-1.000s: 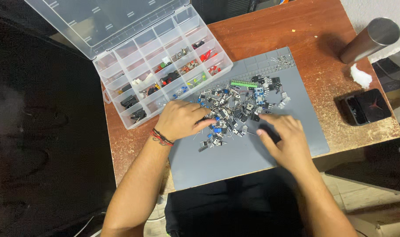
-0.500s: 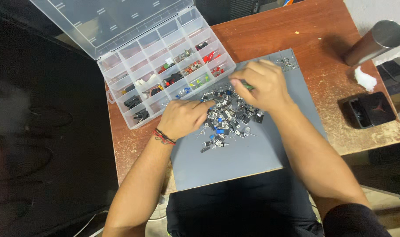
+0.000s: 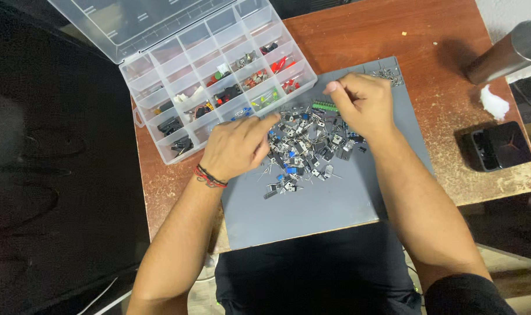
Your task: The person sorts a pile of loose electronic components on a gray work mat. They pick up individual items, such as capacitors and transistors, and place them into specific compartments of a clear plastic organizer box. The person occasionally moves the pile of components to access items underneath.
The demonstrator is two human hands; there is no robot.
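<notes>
Overhead view of a wooden table (image 3: 358,35) bearing a grey mat (image 3: 312,210). A heap of small electronic components (image 3: 309,146), mostly black and silver with some blue pieces, lies on the far half of the mat. The left hand (image 3: 239,146), a red and black bracelet (image 3: 209,176) at its wrist, rests at the heap's left edge with the forefinger stretched out onto the parts, holding nothing visible. The right hand (image 3: 361,104) hovers at the heap's far right, thumb and forefinger pressed together; whether a part sits between them cannot be told. A green connector strip (image 3: 323,107) lies just beside it. A clear compartment box (image 3: 218,81), lid open, stands far left; a metal cylinder (image 3: 507,52) and black case (image 3: 498,146) stand right.
</notes>
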